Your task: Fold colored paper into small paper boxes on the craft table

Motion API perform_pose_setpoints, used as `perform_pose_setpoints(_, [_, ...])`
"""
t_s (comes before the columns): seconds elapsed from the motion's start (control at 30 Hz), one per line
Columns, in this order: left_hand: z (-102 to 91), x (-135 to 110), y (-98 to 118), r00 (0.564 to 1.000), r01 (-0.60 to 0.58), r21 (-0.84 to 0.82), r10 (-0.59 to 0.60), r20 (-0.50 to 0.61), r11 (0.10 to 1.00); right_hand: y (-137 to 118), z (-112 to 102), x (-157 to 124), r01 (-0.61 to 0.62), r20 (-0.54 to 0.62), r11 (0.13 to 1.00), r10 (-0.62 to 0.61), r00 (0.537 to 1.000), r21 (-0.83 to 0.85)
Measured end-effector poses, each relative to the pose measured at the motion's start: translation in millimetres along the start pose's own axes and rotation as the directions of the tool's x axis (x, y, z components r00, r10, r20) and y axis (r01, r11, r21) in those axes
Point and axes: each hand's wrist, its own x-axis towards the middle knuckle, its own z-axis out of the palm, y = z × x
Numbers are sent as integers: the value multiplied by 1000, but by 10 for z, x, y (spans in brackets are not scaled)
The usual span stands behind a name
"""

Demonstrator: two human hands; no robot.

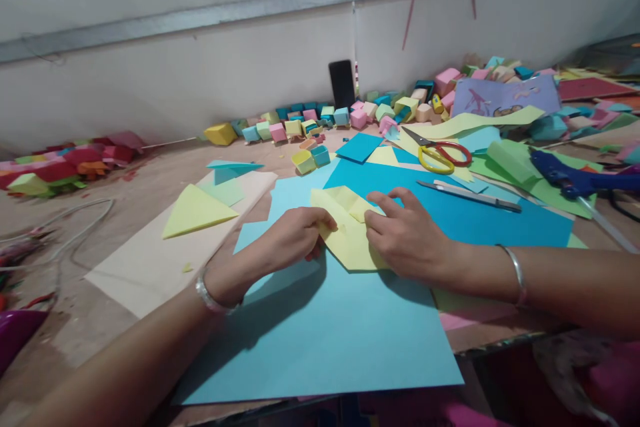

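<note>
Between my two hands is a pale yellow sheet of paper (pixel 353 247), creased and partly folded along its far edge. My left hand (pixel 300 233) pinches its left side between thumb and fingers. On the right side, my right hand (pixel 405 230) grips the paper near a folded flap, its fingers curled. The yellow paper is held just over a large light blue sheet (pixel 345 340). A darker blue sheet (pixel 450 213) lies beyond and to the right, with a pen-like craft knife (pixel 473 195) on it. A folded yellow triangle of paper (pixel 197 212) rests to the left.
Scissors (pixel 435 152) with red and yellow handles lie at the back right. A blue glue gun (pixel 565 173) sits at far right. Several small paper boxes (pixel 293 128) line the wall, near an upright phone (pixel 343 83). A white cable (pixel 83 230) curves at left.
</note>
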Motion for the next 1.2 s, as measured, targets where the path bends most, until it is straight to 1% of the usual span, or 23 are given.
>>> perform_pose_setpoints(0.03, [-27,-22,-5,999,-34,57,33,17,998,4,3,1,-11,10,1000,12,1000,-9])
perform_pose_setpoints(0.07, [-48,-46,-6,997,-82,150,80,14,985,8,6,2,-16,17,1000,17,1000,-17])
perform_pose_setpoints(0.1, [-62,-70,-3,990,-131,270,138,-5,954,11,9,3,-18,20,1000,19,1000,-24])
perform_pose_setpoints(0.13, [-66,-91,6,980,-166,399,196,-35,902,13,13,3,-19,22,999,20,1000,-32])
perform_pose_setpoints(0.2, [-49,-118,42,952,-152,612,281,-120,776,19,23,4,-24,28,998,25,999,-52])
perform_pose_setpoints(0.23, [-33,-122,64,938,-129,674,309,-154,727,23,27,5,-28,32,998,31,999,-63])
perform_pose_setpoints(0.27, [-15,-119,86,924,-120,708,339,-177,696,29,28,6,-31,36,997,34,999,-72])
perform_pose_setpoints(0.33, [17,-100,117,896,-155,724,405,-184,673,43,17,11,-34,28,996,37,999,-79])
perform_pose_setpoints(0.4, [35,-75,123,875,-229,707,460,-151,669,54,-17,18,-35,-21,997,34,999,-66])
perform_pose_setpoints(0.43, [40,-65,119,871,-254,695,471,-137,672,56,-40,22,-32,-59,998,29,998,-50])
perform_pose_setpoints(0.53, [41,-52,94,875,-262,664,463,-143,700,45,-90,31,-10,-167,999,17,986,46])
perform_pose_setpoints(0.6, [41,-52,81,863,-249,651,469,-186,717,33,-71,35,1,-187,991,25,982,135])
perform_pose_setpoints(0.67, [45,-44,70,858,-233,632,462,-224,739,35,-4,40,-28,-158,978,61,986,207])
perform_pose_setpoints(0.77, [64,-6,48,875,-159,594,391,-285,789,69,126,59,-137,-33,950,153,988,281])
perform_pose_setpoints(0.87, [91,41,12,891,-70,589,315,-325,805,108,191,96,-246,113,909,220,969,335])
perform_pose_setpoints(0.97, [118,60,-24,902,-46,606,294,-316,794,116,171,132,-308,208,896,251,945,320])
perform_pose_setpoints(1.03, [132,49,-36,906,-70,619,310,-289,783,111,148,143,-315,233,901,251,940,299])
perform_pose_setpoints(1.13, [138,18,-36,910,-133,628,346,-230,767,109,142,138,-302,216,903,243,946,307])
perform_pose_setpoints(1.2, [125,2,-32,917,-145,622,341,-208,770,117,151,131,-313,209,889,254,944,333])
